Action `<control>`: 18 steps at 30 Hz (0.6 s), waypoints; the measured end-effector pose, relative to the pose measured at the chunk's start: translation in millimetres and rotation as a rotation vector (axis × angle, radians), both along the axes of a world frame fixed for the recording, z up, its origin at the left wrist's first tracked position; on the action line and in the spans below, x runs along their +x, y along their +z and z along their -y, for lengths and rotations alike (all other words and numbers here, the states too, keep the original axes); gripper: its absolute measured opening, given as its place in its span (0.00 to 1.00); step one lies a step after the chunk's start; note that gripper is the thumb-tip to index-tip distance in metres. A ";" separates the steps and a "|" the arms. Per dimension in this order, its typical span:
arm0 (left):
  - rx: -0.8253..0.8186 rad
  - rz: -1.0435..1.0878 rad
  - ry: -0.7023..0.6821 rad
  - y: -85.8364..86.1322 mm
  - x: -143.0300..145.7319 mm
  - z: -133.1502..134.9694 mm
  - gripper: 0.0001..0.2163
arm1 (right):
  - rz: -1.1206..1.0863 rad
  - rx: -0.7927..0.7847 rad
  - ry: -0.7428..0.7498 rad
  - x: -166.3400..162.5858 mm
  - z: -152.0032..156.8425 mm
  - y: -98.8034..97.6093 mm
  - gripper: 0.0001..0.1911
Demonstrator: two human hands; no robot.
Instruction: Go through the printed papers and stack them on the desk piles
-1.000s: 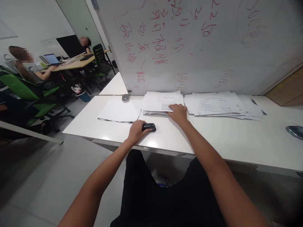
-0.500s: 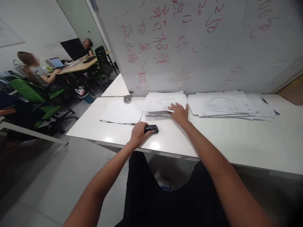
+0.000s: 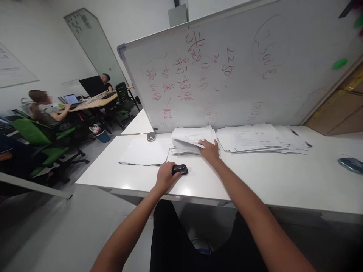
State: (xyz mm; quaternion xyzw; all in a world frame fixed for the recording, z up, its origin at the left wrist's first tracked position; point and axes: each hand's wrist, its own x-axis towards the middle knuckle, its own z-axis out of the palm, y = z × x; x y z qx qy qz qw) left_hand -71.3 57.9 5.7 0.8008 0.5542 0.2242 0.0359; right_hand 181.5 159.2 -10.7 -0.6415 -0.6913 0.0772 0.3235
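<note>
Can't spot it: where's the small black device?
Head view: the device sits under the left hand on the table, before the right hand's paper stack.

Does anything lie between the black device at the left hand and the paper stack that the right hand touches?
Nothing visible does. Only bare table lies between the black device, held by the left hand, and the paper stack that the right hand touches.

Room over table [image 3: 269, 177] front-right; paper stacks [image 3: 249, 138] + whiteboard [image 3: 241, 87] block rear.
</note>
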 end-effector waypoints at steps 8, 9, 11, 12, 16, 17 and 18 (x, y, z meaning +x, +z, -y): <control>0.015 0.010 -0.010 -1.1 -1.6 -1.7 0.16 | 0.073 -0.003 0.100 8.1 16.1 4.9 0.18; 0.015 0.012 -0.011 -1.4 -1.8 -1.9 0.16 | 0.075 0.040 0.110 10.6 19.2 5.0 0.18; 0.013 0.013 -0.007 -1.9 -2.0 -1.9 0.16 | 0.084 0.147 0.122 16.4 23.8 6.1 0.17; 0.012 0.012 -0.005 -2.0 -1.9 -1.8 0.15 | 0.094 0.198 0.123 19.3 25.0 7.5 0.17; 0.006 0.016 -0.003 -1.8 -1.2 -2.9 0.15 | 0.124 0.352 0.091 27.0 24.6 20.1 0.16; 0.009 0.016 0.004 -1.8 -0.9 -3.6 0.15 | 0.109 0.390 0.075 27.6 25.5 24.7 0.16; 0.014 0.012 0.015 -1.7 -0.8 -4.3 0.15 | 0.078 0.431 0.050 27.8 28.0 29.3 0.15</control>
